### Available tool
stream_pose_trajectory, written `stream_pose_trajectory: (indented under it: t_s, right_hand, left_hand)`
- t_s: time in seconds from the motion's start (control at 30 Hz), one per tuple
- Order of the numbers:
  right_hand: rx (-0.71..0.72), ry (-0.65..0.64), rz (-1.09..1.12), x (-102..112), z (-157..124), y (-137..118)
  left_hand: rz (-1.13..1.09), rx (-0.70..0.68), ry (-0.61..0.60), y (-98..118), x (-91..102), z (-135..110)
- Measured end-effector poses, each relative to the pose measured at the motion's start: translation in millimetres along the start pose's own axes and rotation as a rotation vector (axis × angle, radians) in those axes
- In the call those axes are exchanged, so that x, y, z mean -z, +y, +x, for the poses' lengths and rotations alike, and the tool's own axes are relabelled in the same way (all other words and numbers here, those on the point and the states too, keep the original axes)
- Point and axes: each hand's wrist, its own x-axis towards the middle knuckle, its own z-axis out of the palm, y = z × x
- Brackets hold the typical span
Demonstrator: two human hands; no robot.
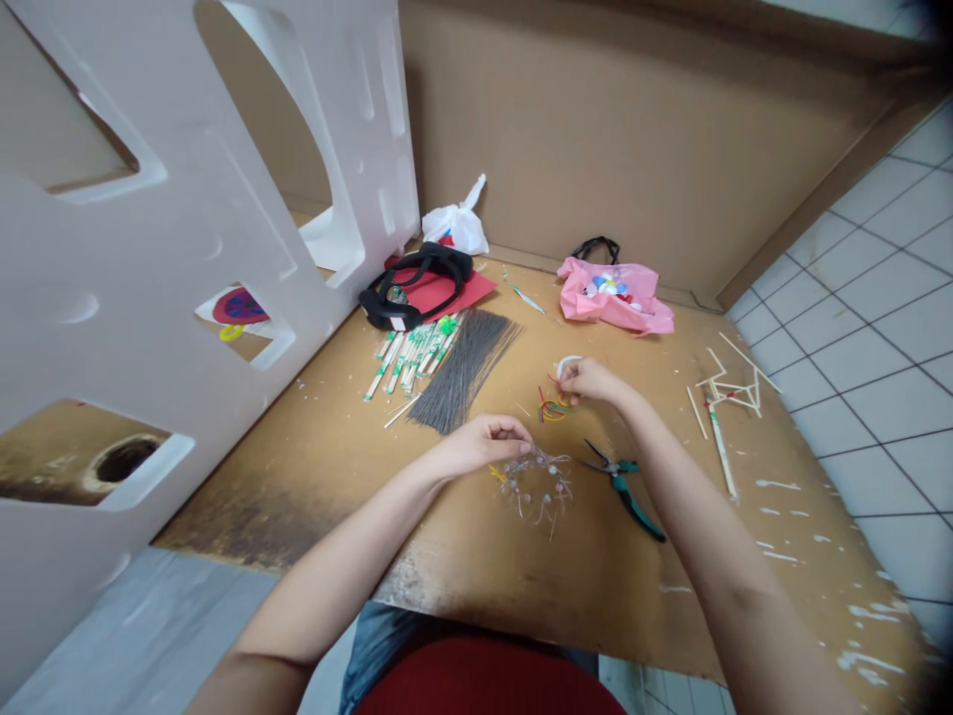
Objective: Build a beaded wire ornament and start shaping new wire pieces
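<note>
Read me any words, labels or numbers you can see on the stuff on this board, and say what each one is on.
None can be read.
Wrapped chopsticks: green print on the sleeves, too small and blurred to read.
Black strap: white label, blurred.
Pink bag: no legible text.

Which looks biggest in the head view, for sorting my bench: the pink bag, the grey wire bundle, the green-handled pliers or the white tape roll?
1. grey wire bundle and pink bag: look alike, unranked
2. green-handled pliers, nearer the camera
3. white tape roll
</note>
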Motion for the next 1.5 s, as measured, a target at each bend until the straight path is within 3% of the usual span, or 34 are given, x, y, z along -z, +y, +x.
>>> stream_pose_trajectory:
  t_s: [0.13, 0.27, 0.43, 0.57, 0.77, 0.9, 1.13, 1.27, 1.5]
  right_hand:
    - [0.039, 0.002, 0.2, 20.8, -21.0, 1.3]
    - [0.059, 0.07, 0.463, 28.4, -29.4, 6.5]
    - [-0.075, 0.229, 0.465, 29.6, -35.5, 9.6]
    - [0.052, 0.229, 0.523, 31.5, -64.6, -10.1]
    - [0.335, 0.051, 0.395, 22.0, -104.9, -46.0]
    - [0.5, -0.13, 0.133, 14.3, -111.3, -54.6]
    - [0.461, -0.01, -0.137, -3.2, -117.6, -60.1]
    - [0.427, 0.037, -0.182, -4.8, -121.3, -62.6]
    - [0.486, -0.001, -0.152, -0.8, -125.6, -61.3]
  left_hand:
    - [-0.001, 0.0, 0.038, 2.8, -1.4, -0.2]
    - [-0.014, 0.004, 0.031, 3.2, -2.9, 0.3]
    - [-0.049, 0.03, 0.093, 1.6, -3.8, 2.0]
    - [-0.022, 0.023, 0.143, 0.9, -4.8, 2.7]
    - [0.102, -0.008, 0.148, 0.1, -5.8, 1.7]
    - [0.183, -0.09, 0.115, 1.8, -6.5, -0.2]
    - [0.515, -0.31, 0.216, -0.9, -13.0, -1.7]
    - [0.59, -0.343, 0.255, -4.0, -14.4, -1.2]
    - [0.641, -0.382, 0.251, -5.3, -14.3, -0.9]
